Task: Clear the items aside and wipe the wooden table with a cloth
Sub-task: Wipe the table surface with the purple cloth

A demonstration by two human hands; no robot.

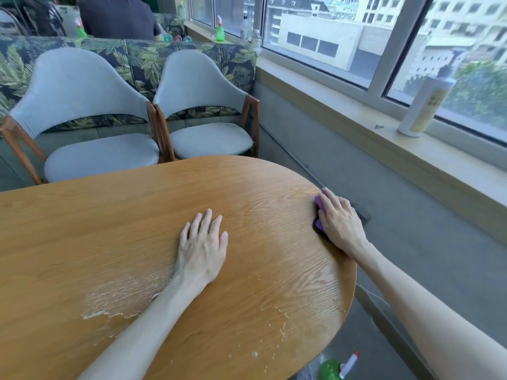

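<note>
A purple cloth (pixel 319 212) at the right edge of the wooden table (pixel 137 242) is mostly hidden under the right hand (pixel 338 222), which presses on it with fingers curved over it. The left hand (pixel 203 249) lies open, palm down, fingers spread, at frame centre. A green spray bottle (pixel 336 368) at the bottom edge is cut off. Pale streaks mark the tabletop lower left.
</note>
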